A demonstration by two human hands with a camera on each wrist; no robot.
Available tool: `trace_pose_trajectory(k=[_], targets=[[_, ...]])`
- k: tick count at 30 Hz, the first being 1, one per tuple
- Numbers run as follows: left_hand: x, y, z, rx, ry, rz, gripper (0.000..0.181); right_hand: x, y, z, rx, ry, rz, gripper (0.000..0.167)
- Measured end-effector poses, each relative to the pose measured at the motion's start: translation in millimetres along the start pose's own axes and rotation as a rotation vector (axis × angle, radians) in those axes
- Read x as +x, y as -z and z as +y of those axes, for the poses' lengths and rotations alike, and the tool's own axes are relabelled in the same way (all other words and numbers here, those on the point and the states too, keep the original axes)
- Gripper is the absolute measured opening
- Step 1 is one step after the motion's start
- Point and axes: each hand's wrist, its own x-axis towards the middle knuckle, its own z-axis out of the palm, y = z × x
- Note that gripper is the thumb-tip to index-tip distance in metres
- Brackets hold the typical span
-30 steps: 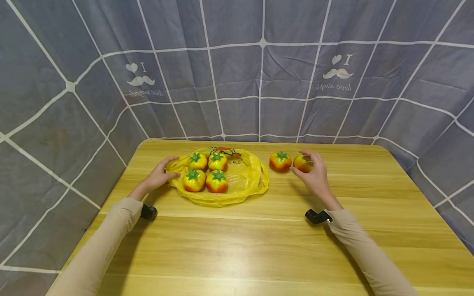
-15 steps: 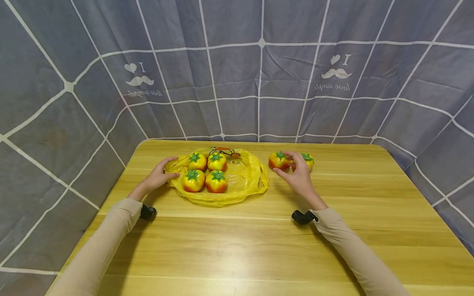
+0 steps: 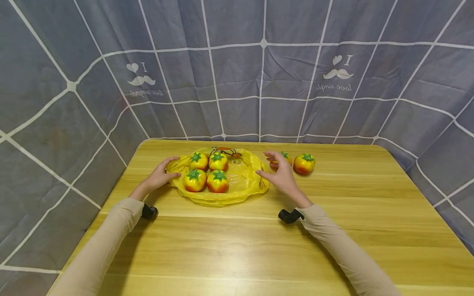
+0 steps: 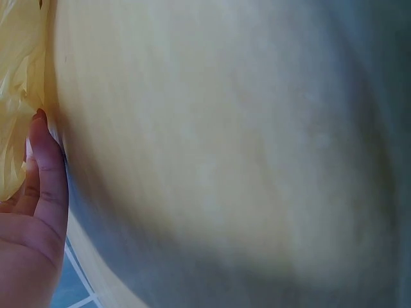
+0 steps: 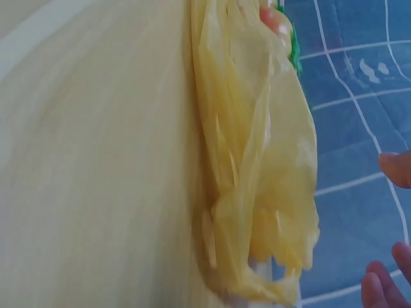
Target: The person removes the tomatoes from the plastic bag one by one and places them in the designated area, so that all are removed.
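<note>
Several red-and-yellow tomatoes with green tops, one of them the near-left tomato (image 3: 195,181), sit on the left part of a spread yellow plastic bag (image 3: 240,183). My left hand (image 3: 158,177) touches the bag's left edge with spread fingers; in the left wrist view the hand (image 4: 38,205) lies against the yellow plastic. Beside the bag's right edge my right hand (image 3: 282,176) is held with parted fingers and nothing between them. Behind it, a tomato (image 3: 286,156) is partly hidden, and another tomato (image 3: 304,163) stands to its right. The right wrist view shows the bag (image 5: 282,147) near the fingertips.
The wooden table (image 3: 229,246) reaches back to a grey curtain (image 3: 237,74) with white grid lines, which also hangs along both sides. A dark wrist device (image 3: 290,216) is on the right wrist, another device (image 3: 149,212) on the left.
My right hand has moved left, from the far-right tomato past the other one to the bag's right edge. The far-right tomato is now uncovered. The left hand has stayed in place.
</note>
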Motion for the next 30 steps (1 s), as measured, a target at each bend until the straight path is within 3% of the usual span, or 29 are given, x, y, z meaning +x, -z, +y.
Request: trace_pose_trajectory(k=[10, 19, 28, 30], targets=[[0.9, -0.4, -1.2, 0.01, 0.02, -0.003, 0.065, -4.5, -16.9, -50.4, 0.033, 0.003, -0.074, 0.06], [0.3, -1.1, -1.6, -0.051, 0.019, -0.01, 0.067, -3.2, -39.9, -59.4, 0.081, -0.012, -0.128, 0.062], [0.3, -0.2, -2.6, -0.026, 0.041, -0.01, 0.068, 0.0, -60.8, -66.7, 0.12, -0.012, -0.181, 0.065], [0.0, 0.3, -1.7, -0.022, 0.044, -0.011, 0.068, 2.5, -68.0, -56.9, 0.131, -0.021, -0.204, 0.069]])
